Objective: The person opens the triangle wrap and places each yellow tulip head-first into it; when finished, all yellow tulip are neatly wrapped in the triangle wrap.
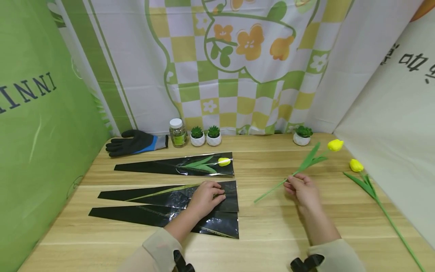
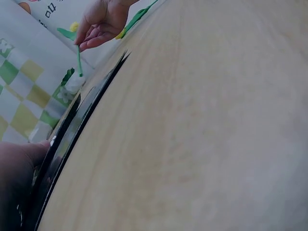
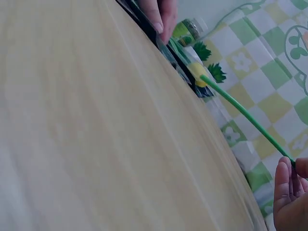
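Right now the person's right hand (image 1: 303, 190) pinches the green stem of a yellow tulip (image 1: 307, 160) between thumb and fingertips, low on the stalk, a little above its cut end. From that hand the flower's long axis runs up toward two o'clock, the yellow bud sitting at the far tip near a small potted succulent (image 1: 302, 135), while the cut end trails down toward eight o'clock onto the wooden bench (image 1: 272, 241). The right wrist view shows the same stem leaving the fingertips (image 3: 284, 180) and running off on a slant toward the black wrappers. The left hand (image 1: 205, 196) lies flat, fingers relaxed and spread, pressing on the wide end of the middle black sleeve (image 1: 170, 196), which already holds a green stem; another black sleeve (image 1: 163, 221) lies just beside it at six o'clock, and a filled sleeve (image 1: 180, 166) with a yellow bud showing at its mouth lies at twelve o'clock. All three sleeves point their narrow tips toward nine o'clock and their open mouths toward three o'clock, so the held tulip sits at three o'clock from the left hand, apart from the sleeve mouths, with the right hand plainly the nearer one to it. A second loose tulip (image 1: 370, 189) lies further out at three o'clock, untouched. A black and blue glove (image 1: 136, 142) and a small jar (image 1: 177, 133) rest along the back edge.
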Demonstrator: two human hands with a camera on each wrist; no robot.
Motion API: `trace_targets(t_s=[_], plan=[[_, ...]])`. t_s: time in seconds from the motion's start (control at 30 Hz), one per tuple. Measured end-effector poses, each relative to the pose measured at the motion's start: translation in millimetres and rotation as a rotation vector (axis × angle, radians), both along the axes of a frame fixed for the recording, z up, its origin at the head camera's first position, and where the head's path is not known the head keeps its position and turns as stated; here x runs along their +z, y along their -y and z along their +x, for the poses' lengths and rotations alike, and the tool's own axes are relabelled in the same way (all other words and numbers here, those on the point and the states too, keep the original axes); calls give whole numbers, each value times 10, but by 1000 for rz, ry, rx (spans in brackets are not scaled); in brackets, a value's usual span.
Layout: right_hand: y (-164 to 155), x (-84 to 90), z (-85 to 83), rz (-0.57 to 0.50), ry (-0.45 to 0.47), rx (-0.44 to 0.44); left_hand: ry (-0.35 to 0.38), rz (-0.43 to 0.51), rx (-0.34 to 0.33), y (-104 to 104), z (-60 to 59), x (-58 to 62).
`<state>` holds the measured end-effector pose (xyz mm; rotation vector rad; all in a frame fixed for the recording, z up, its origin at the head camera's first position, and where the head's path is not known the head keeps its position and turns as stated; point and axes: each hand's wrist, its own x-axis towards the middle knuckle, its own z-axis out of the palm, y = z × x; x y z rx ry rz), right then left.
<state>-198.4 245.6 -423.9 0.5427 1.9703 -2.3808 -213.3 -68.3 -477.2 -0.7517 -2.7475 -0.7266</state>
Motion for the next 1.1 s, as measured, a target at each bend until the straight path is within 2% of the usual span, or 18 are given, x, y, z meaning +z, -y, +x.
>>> trace_targets(t_s=[0.2, 0.43, 0.7, 1.1], plan=[[190, -73, -56, 6, -50, -88, -20, 52, 26, -2, 8, 8], [360, -143, -119, -6, -82, -147, -38, 118, 36, 5, 14, 15], [467, -154, -124, 5, -113, -165, -53, 119, 36, 5, 9, 4], [484, -144, -125, -20, -110, -179, -40, 132, 43, 2, 15, 14]])
